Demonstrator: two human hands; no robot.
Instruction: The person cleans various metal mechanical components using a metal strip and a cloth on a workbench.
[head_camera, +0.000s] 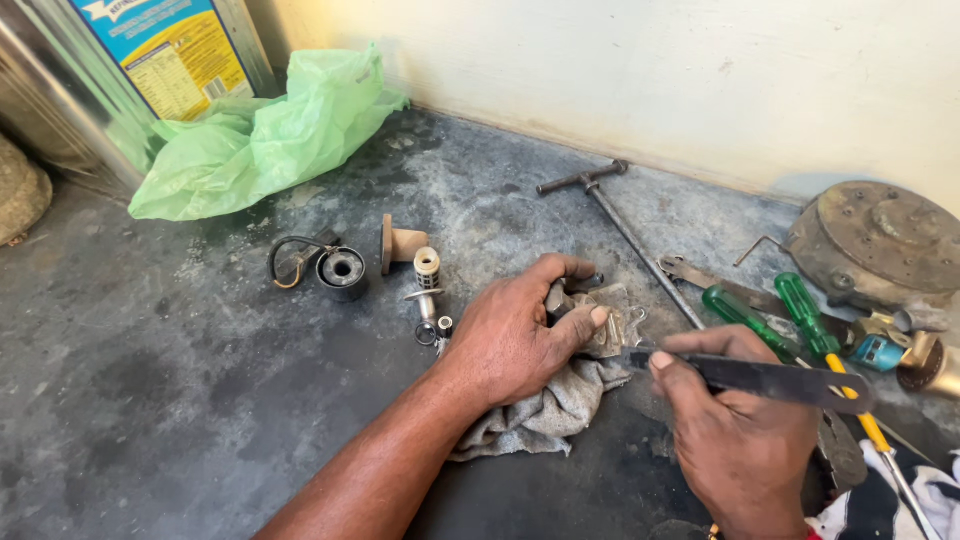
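Observation:
My left hand (520, 335) presses a small metal part (612, 322) down onto a grey rag (545, 415) on the dark floor, thumb and fingers closed around it. My right hand (735, 435) grips a flat dark metal file (770, 380) whose tip points left and touches the part beside my left thumb. The part is mostly hidden under my left fingers.
Small parts lie left of my hand: a black cylinder with wire loop (335, 270), a tan flanged piece (398, 243), a ribbed white spool (427, 267). A T-handle rod (610, 205), green-handled screwdrivers (790, 320), a rusty round cover (880, 240), a green plastic bag (270, 130) and a metal tin (100, 70) surround them.

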